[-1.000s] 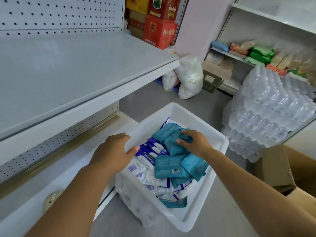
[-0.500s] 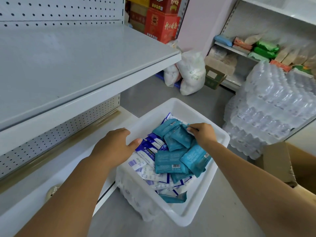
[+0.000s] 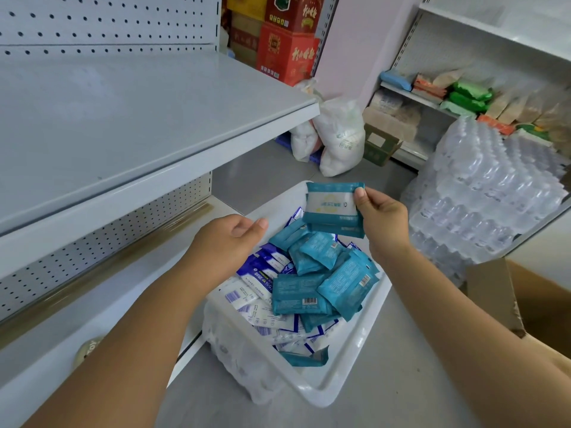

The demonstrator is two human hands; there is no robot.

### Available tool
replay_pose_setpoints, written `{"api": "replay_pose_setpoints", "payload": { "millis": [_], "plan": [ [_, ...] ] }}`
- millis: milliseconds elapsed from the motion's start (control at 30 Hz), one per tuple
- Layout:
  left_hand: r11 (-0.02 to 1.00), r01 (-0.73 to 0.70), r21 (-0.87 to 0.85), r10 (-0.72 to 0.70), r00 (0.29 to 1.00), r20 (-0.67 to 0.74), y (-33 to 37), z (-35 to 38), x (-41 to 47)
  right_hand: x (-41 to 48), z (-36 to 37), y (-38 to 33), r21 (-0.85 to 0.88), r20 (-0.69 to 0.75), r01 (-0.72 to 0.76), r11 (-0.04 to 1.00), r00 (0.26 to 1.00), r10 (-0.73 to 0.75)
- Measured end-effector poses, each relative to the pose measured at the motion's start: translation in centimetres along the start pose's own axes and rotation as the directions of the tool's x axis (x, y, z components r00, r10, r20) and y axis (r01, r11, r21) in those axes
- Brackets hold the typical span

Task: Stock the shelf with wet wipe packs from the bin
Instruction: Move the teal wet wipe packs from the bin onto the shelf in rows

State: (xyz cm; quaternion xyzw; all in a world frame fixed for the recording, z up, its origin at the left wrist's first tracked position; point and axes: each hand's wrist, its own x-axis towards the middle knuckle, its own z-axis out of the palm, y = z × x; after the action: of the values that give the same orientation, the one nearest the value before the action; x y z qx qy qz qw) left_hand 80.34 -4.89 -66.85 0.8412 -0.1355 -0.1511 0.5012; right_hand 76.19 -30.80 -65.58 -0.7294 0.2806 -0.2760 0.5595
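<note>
Fingers (image 3: 361, 194) of the right hand (image 3: 384, 219) now pinch a teal pack (image 3: 332, 205), just lifted clear above the far corner of the bin (image 3: 340, 393), while the left hand (image 3: 228, 242) hangs loosely open off its rim, so the shelf (image 3: 129, 118) comes next.

Head view. The right grip (image 3: 383, 217) pinches a teal wet wipe pack (image 3: 332, 208) by its corner, raised above the far end of the white bin (image 3: 349, 361). At 9 o'clock of that pack, the left grip (image 3: 225, 245) hangs with relaxed fingers near the bin's rim; contact cannot be told. Loose teal packs (image 3: 296, 291) lie atop blue-and-white packs (image 3: 262, 273) inside the bin. The grey shelf (image 3: 123, 118) spans 10 o'clock. Wrapped bottled water (image 3: 482, 193) stands at 3 o'clock, white sacks (image 3: 340, 134) at 12 o'clock.
</note>
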Motion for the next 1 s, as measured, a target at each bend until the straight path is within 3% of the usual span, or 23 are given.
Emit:
{"api": "replay_pose_setpoints", "payload": {
  "millis": [100, 200, 333, 433, 533, 633, 800, 1000],
  "plan": [
    [0.995, 0.026, -0.097, -0.024, 0.999, 0.028, 0.4, -0.2, -0.5, -2.3, 0.7, -1.5, 0.169, 0.140, -0.073, 0.983, 0.989, 0.050],
    [0.943, 0.092, -0.318, -0.071, 0.994, 0.077, 0.7, -0.7, -0.7, -4.9, 1.8, -3.1, 0.299, 0.327, -0.200, 0.933, 0.940, 0.097],
    [0.807, 0.134, -0.576, -0.069, 0.989, 0.134, 1.6, -1.6, -1.3, -7.3, 2.9, -5.1, 0.356, 0.477, -0.285, 0.890, 0.874, 0.089],
    [0.787, 0.061, -0.614, -0.037, 0.998, 0.051, 1.8, -2.7, -1.9, -7.7, 3.5, -6.1, 0.347, 0.507, -0.275, 0.897, 0.859, 0.068],
    [0.794, -0.014, -0.608, -0.010, 0.999, -0.036, 1.5, -4.1, -2.2, -7.4, 3.7, -7.1, 0.273, 0.516, -0.207, 0.939, 0.856, 0.038],
    [0.804, -0.086, -0.589, 0.027, 0.994, -0.109, 1.5, -5.3, -2.5, -7.0, 3.7, -8.8, 0.143, 0.530, -0.016, 0.990, 0.846, -0.063],
    [0.807, -0.183, -0.561, 0.091, 0.978, -0.188, 3.0, -7.7, -3.6, -7.1, 4.8, -13.2, -0.073, 0.662, 0.307, 0.949, 0.727, -0.184],
    [0.781, -0.301, -0.548, 0.127, 0.934, -0.333, 5.3, -12.7, -4.2, -7.4, 8.1, -17.4, 0.020, 0.643, 0.337, 0.941, 0.717, -0.270]
  ]
}}
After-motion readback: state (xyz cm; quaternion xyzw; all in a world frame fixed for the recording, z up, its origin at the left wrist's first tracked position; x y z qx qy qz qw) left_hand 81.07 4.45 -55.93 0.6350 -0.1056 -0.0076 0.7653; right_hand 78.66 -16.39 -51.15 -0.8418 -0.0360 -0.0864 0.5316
